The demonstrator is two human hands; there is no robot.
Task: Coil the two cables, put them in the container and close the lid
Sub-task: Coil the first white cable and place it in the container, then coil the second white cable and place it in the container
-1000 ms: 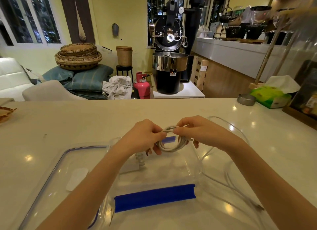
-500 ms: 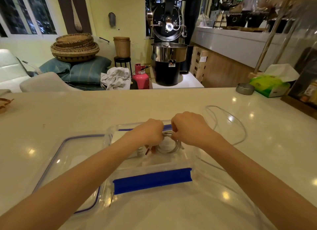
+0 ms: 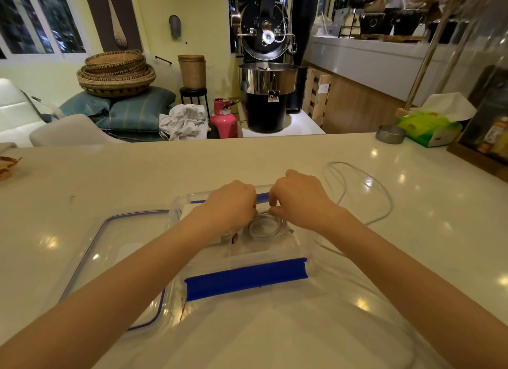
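Observation:
A clear plastic container with blue clip flaps (image 3: 246, 279) stands on the white counter in front of me. Inside it lies a coiled white cable (image 3: 265, 227), low against the bottom. My left hand (image 3: 231, 203) and my right hand (image 3: 298, 198) are both down inside the container, fingers pinched on the top of the coil. A white charger block shows beside the coil, partly hidden under my left hand. The second white cable (image 3: 365, 192) lies uncoiled in loose loops on the counter to the right. The clear lid with a blue seal (image 3: 110, 247) lies flat to the left of the container.
A green tissue box (image 3: 428, 128) and a small metal dish (image 3: 390, 133) sit at the far right of the counter. A wooden tray edge (image 3: 478, 157) is at the right. A brown object (image 3: 8, 165) lies at the far left edge.
Both hands have lowered the coiled cable from above the container down to its bottom. The view has tilted down slightly.

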